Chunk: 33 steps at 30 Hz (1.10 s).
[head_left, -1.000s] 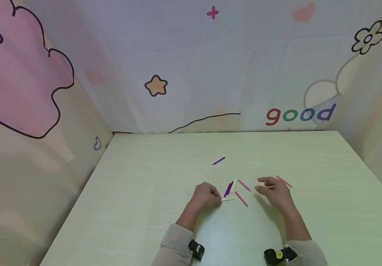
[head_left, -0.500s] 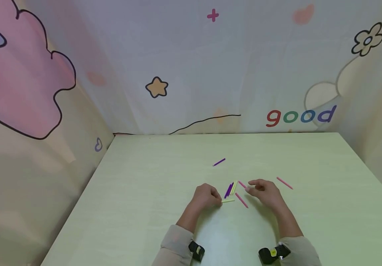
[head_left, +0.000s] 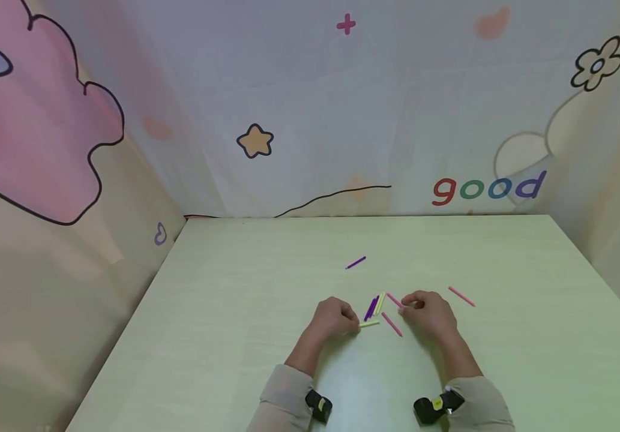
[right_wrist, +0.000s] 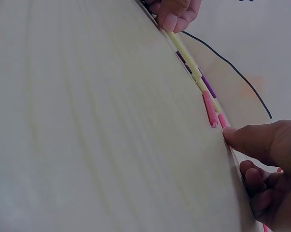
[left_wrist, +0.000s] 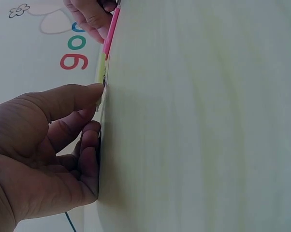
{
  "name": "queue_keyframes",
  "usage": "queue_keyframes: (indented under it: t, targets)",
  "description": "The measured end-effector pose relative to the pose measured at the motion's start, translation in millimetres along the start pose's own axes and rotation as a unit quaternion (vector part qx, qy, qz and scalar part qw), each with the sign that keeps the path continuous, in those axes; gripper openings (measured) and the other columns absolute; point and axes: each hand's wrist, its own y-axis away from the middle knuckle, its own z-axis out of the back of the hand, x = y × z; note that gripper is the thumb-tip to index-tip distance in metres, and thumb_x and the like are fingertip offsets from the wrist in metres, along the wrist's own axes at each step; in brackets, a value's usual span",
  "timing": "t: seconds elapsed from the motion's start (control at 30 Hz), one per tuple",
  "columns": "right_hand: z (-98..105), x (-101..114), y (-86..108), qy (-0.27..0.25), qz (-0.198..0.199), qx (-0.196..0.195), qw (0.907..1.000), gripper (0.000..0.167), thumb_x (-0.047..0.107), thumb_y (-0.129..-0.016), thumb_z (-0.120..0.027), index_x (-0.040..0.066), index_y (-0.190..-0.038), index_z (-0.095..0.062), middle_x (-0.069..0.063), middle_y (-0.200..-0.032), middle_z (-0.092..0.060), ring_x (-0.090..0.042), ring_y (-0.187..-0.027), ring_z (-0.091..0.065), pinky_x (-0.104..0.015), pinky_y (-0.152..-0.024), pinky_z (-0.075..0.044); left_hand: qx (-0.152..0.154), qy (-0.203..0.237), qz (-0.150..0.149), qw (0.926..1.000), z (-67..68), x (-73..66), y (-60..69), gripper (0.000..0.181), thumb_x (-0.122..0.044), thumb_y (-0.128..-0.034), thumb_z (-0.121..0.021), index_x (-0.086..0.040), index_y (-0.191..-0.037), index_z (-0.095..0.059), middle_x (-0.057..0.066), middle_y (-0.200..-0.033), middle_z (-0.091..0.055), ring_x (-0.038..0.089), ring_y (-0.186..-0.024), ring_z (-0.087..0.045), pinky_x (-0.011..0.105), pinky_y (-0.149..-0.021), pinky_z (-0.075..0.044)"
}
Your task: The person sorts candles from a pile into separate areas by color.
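Yellow pair of sticks [head_left: 379, 304], lying side by side near the middle of the pale table [head_left: 223, 300], is the landmark for all positions below. To its left and nearer the wearer, the left hand [head_left: 335, 318] has thumb and forefinger nearly closed, pinching the end of a single yellow stick [head_left: 370, 324]; the free end points toward the near end of the pair. Beyond the pair and to its left, well apart, lies one purple stick [head_left: 355, 263], slanted. Just beside the pair on its left lie two purple sticks [head_left: 371, 308], close together. To the right of its near end, a lower pink stick [head_left: 392, 324] lies diagonally. To the right of its far end, an upper pink stick [head_left: 394, 300] slants away; the right hand [head_left: 430, 315], fingers bent, has its near end between thumb and forefinger. Whether that stick touches the table along its whole length cannot be told. Farthest right of the pair, beyond the right hand, lies an outer pink stick [head_left: 461, 296].
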Motion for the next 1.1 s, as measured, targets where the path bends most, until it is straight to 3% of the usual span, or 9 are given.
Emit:
queue_keyframes:
  t: [0.43, 0.77, 1.1]
  targets:
    - [2, -5, -0.1, 0.015, -0.009, -0.010, 0.9998, 0.011, 0.019, -0.082, -0.068, 0.008, -0.085, -0.068, -0.002, -0.076, -0.059, -0.021, -0.073, -0.051, -0.034, -0.062, -0.036, -0.003, -0.010, -0.012, 0.9999, -6.1, -2.0, -0.6, 0.009, -0.006, -0.0679, -0.079, -0.009, -0.068, -0.071, -0.006, -0.060, -0.057, 0.008, -0.061, -0.046, 0.021, -0.055, -0.039]
    - [2, -3, -3.6, 0.018, -0.006, -0.007, 0.9998, 0.011, 0.019, -0.082, -0.068, 0.008, -0.086, -0.067, -0.002, -0.078, -0.060, -0.021, -0.073, -0.052, -0.034, -0.062, -0.036, -0.019, 0.028, -0.041, 0.9986, -1.2, -0.6, 2.6, 0.005, -0.007, -0.0744, -0.075, -0.008, -0.073, -0.070, -0.007, -0.064, -0.056, 0.008, -0.061, -0.047, 0.023, -0.054, -0.040]
    - [2, -1, -4.4, 0.023, -0.007, -0.006, 0.9997, 0.011, 0.019, -0.082, -0.069, 0.009, -0.085, -0.068, -0.001, -0.078, -0.060, -0.021, -0.074, -0.053, -0.034, -0.062, -0.037, -0.021, 0.023, -0.043, 0.9986, 4.4, -0.5, 8.4, 0.004, -0.009, -0.0750, -0.074, -0.010, -0.075, -0.070, -0.007, -0.066, -0.056, 0.008, -0.063, -0.047, 0.023, -0.056, -0.040]
